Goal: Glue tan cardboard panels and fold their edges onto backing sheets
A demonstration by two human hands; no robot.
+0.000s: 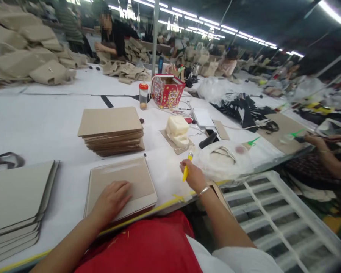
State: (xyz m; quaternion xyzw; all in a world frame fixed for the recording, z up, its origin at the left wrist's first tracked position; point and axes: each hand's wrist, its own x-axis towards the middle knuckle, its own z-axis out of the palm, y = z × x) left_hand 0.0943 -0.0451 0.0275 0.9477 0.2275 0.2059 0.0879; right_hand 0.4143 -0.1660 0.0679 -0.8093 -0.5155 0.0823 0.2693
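My left hand (113, 198) lies flat, fingers stretched, on a stack of tan boards (127, 170) at the table's near edge. A pale shiny streak crosses the far part of the top board. To the right, my right hand (193, 175) is closed round a yellow-handled brush (186, 170), its tip pointing up and away from me. Beyond that hand stands a cream-coloured, lumpy block or tub (177, 131) on a small piece of board (176, 148). Behind the boards under my left hand rises a taller pile of brown boards (110, 123).
Large grey boards (17, 193) are stacked at left. Right of my right hand lie a clear plastic bag (221, 163) and a black object (208, 140). A red box (167, 91) and a red-lidded jar (143, 96) stand farther back. A white slatted rack (278, 212) sits below right; another person's hands (318, 142) are beyond it.
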